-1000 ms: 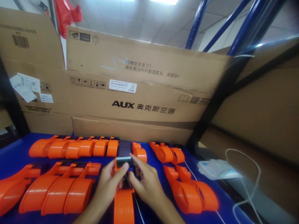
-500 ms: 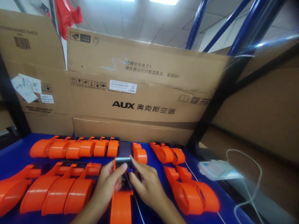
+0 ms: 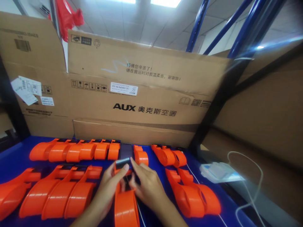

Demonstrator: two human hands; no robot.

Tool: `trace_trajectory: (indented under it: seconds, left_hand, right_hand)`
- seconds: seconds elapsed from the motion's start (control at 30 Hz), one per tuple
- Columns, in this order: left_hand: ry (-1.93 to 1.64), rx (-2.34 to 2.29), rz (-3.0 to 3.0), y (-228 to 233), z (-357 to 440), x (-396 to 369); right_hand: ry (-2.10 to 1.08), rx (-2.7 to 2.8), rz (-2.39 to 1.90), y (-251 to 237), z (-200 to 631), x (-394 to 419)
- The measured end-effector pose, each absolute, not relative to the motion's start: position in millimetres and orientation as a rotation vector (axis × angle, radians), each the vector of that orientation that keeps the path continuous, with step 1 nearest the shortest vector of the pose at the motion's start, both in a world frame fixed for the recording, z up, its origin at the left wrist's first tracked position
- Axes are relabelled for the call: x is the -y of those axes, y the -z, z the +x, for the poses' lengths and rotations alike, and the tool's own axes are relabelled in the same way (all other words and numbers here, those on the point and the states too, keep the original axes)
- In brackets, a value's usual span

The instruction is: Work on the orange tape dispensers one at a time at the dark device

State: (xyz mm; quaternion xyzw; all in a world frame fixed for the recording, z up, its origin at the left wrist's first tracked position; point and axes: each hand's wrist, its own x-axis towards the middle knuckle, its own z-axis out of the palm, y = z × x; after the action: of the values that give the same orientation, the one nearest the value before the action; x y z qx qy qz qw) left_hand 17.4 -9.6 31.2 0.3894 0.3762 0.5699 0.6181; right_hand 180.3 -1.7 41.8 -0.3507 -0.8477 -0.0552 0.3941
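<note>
Both my hands hold one orange plastic tape dispenser (image 3: pixel 125 206) at the bottom centre, above the blue table (image 3: pixel 14 157). My left hand (image 3: pixel 109 186) grips its left side, thumb pressing on a small dark metal piece (image 3: pixel 122 163) at the dispenser's front end. My right hand (image 3: pixel 146 186) grips the right side, with its fingers touching the same piece. A black phone (image 3: pixel 126 151) lies flat just beyond my fingertips.
Rows of orange dispensers lie on the table: several at back left (image 3: pixel 75 149), several at front left (image 3: pixel 54 194), more at right (image 3: pixel 191 195). Big cardboard boxes (image 3: pixel 146 91) wall off the back. A white packet (image 3: pixel 219 171) and white cable (image 3: pixel 255 176) lie at right.
The held dispenser has tilted, and its rear has risen toward me. The dark piece at its front has moved slightly left. My fingers have closed tighter around it.
</note>
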Motion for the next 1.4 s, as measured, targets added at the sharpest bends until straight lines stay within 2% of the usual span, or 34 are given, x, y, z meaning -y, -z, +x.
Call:
trace_trajectory:
  seconds: [0.47, 0.73, 1.17, 1.3, 1.4]
  left_hand:
    - [-1.274, -0.883, 0.969, -31.4, 16.0, 12.4]
    - [-1.330, -0.925, 0.957, -24.7, 14.5, 7.0]
    - [-1.293, -0.925, 1.101, -25.1, 12.2, 8.9]
    - [-1.294, -0.867, 1.026, -26.7, 8.0, 5.7]
    - [-1.302, -0.885, 0.983, -28.6, 6.4, 3.0]
  right_hand:
    - [0.304, 2.136, -0.860, -35.9, 177.4, 3.9]
    - [0.082, 2.155, -0.774, -54.7, 190.2, -1.6]
    - [-0.092, 2.058, -0.840, -53.5, 185.1, 3.2]
    - [-0.243, 1.882, -0.941, -64.7, 198.8, 0.7]
    - [-0.242, 1.812, -1.082, -67.9, 209.3, -6.3]
